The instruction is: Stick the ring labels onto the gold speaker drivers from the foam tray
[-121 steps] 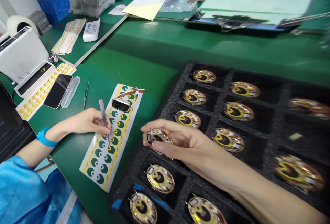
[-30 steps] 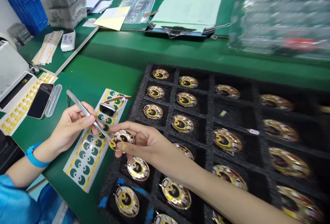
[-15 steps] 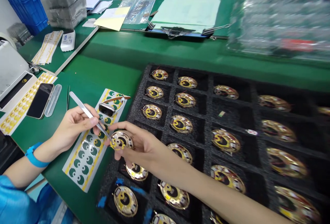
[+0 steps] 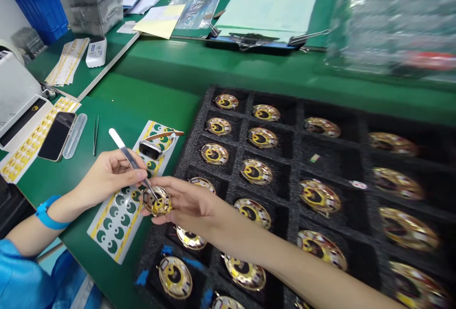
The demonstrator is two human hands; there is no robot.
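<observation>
Over the left edge of the foam tray [image 4: 184, 154], at eight o'clock in the view, the right hand [image 4: 188, 204] pinches a gold disc [image 4: 158, 202] by its rim. From its ten o'clock the left hand [image 4: 107, 176] grips tweezers [image 4: 130, 159], tips touching the disc. A sticker sheet [image 4: 117, 223] lies beneath on the table [image 4: 149, 95].

Sticker sheet [image 4: 123, 214] left of tray [image 4: 295, 157]
</observation>
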